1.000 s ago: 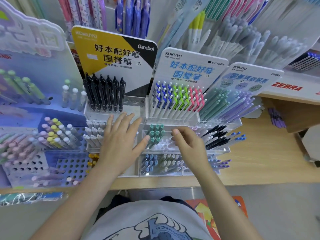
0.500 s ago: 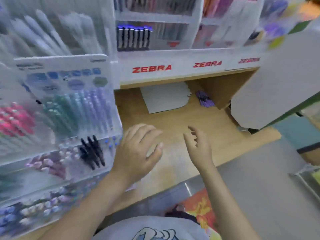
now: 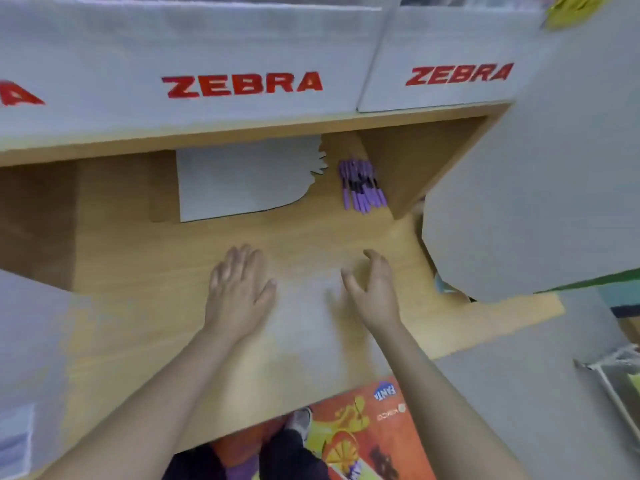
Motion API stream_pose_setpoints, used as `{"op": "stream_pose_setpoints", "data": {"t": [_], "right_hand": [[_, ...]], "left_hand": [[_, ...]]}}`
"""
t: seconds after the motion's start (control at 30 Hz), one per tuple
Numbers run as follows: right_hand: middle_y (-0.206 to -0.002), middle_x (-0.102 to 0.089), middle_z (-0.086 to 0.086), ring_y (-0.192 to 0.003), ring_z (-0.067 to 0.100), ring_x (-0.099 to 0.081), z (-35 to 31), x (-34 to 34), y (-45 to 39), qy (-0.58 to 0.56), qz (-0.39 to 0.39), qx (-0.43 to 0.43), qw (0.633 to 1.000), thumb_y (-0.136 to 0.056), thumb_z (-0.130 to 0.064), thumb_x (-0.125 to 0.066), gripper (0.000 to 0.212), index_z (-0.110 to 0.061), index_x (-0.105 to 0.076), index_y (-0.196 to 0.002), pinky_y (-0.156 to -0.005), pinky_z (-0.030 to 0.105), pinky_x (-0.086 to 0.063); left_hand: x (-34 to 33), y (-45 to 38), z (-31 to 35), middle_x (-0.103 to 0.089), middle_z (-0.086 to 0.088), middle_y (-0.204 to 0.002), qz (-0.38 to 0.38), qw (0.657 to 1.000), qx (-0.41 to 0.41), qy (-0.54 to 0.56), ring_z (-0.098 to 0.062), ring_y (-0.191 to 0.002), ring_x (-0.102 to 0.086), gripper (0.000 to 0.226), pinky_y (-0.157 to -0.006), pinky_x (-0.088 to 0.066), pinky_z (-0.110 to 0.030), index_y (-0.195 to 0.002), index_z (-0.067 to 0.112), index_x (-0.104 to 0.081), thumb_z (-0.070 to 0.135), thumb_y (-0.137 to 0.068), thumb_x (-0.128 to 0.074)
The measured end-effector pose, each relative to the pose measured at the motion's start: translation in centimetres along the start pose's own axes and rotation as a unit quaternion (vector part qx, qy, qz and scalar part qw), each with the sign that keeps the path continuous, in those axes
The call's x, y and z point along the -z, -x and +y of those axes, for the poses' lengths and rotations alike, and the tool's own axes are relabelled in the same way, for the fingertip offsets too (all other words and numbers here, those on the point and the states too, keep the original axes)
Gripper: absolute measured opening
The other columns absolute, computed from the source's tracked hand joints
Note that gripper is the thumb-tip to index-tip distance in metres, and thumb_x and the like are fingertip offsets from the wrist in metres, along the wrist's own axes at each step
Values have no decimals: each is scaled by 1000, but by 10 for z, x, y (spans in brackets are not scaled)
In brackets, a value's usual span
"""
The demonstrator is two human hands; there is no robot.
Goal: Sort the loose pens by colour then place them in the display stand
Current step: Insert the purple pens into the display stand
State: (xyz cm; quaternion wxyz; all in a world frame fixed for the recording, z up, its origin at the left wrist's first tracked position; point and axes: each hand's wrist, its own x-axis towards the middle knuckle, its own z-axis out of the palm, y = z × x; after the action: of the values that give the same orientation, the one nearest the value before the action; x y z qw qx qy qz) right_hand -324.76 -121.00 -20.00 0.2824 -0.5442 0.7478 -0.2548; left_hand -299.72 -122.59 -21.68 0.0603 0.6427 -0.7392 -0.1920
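Both hands are empty: the left hand (image 3: 239, 289) hovers flat-fingered and the right hand (image 3: 372, 289) loosely curled above the wooden shelf (image 3: 173, 265). The purple pens (image 3: 362, 185) lie heaped in the back corner (beside a white card (image 3: 239, 181)). Fetching seems underway; next, a reach there.

Purple pens (image 3: 362, 185), a loose bundle lying flat on the tabletop (image 3: 311, 237), far end tucked under the shelf. Barrels roughly parallel, some with dark parts. Just right of the white card (image 3: 242, 181).
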Motion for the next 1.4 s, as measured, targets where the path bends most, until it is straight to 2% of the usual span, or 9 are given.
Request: {"op": "stream_pose_setpoints", "data": {"t": [0.13, 0.27, 0.5, 0.77, 0.87, 1.0, 1.13, 1.27, 1.4], "right_hand": [[-153, -35, 12, -143, 25, -30, 21, -17, -64, 16, 56, 32, 998, -94, -45, -58, 73, -6, -30, -149, -119, 39, -26], [-157, -28, 15, -148, 29, -19, 27, -19, -130, 76, 100, 99, 987, -91, -55, -56, 82, -8, -27, -151, -122, 40, -17], [-153, -35, 20, -141, 35, -33, 30, -37, -195, 144, 125, 108, 976, -91, -63, -50, 78, -15, -34, -151, -115, 46, -28], [-151, -32, 19, -135, 35, -31, 24, -41, -216, 190, 106, 69, 973, -89, -69, -48, 83, -17, -33, -151, -111, 41, -22], [-158, -21, 16, -143, 32, -22, 23, -38, -218, 201, 71, 72, 974, -89, -70, -46, 85, -20, -24, -155, -117, 41, -15], [-165, -9, 7, -150, 27, -12, 24, -33, -222, 223, 15, 105, 969, -99, -60, -33, 68, -30, -15, -157, -121, 41, -10], [-163, -21, 3, -147, 25, -21, 22, -32, -223, 211, 9, 146, 967, -100, -47, -41, 64, -19, -24, -155, -122, 37, -15], [-153, -39, 11, -134, 33, -39, 18, -40, -207, 197, 11, 211, 957, -95, -26, -55, 56, -6, -42, -145, -113, 41, -31], [-146, -46, 16, -128, 36, -45, 29, -46, -168, 154, 12, 230, 961, -94, -25, -57, 51, -2, -49, -139, -109, 43, -34]], "left_hand": [[-43, -29, 5, -17, -9, -166, 8, 999, 43, -26, -30, -152, -8, 74, -121, -5, -49, -155, 17, -28, 62, -97, -19], [-58, -32, 6, -19, -9, -165, 39, 996, 58, -47, -31, -151, -9, 70, -121, -4, -51, -155, 19, -28, 60, -99, -22], [-59, -34, 7, -19, -9, -165, 45, 995, 69, -52, -30, -152, -9, 70, -122, -4, -51, -155, 19, -28, 58, -97, -23], [-57, -35, 9, -21, -8, -165, 39, 995, 77, -56, -30, -152, -10, 68, -122, -6, -51, -154, 19, -30, 55, -96, -26], [-58, -35, 8, -22, -8, -164, 37, 994, 78, -61, -30, -152, -10, 68, -122, -6, -51, -154, 19, -31, 54, -96, -27], [-58, -36, 8, -21, -8, -165, 38, 994, 81, -64, -29, -152, -10, 68, -122, -5, -50, -155, 20, -30, 54, -96, -28], [-59, -36, 8, -21, -8, -165, 39, 994, 80, -66, -30, -152, -10, 67, -122, -5, -51, -155, 20, -29, 54, -97, -29], [-59, -35, 8, -20, -8, -165, 39, 994, 81, -65, -29, -152, -9, 67, -122, -5, -51, -155, 20, -29, 53, -97, -29], [-59, -35, 8, -20, -9, -165, 40, 994, 77, -64, -30, -152, -10, 67, -122, -4, -51, -155, 18, -29, 53, -97, -30]]}}
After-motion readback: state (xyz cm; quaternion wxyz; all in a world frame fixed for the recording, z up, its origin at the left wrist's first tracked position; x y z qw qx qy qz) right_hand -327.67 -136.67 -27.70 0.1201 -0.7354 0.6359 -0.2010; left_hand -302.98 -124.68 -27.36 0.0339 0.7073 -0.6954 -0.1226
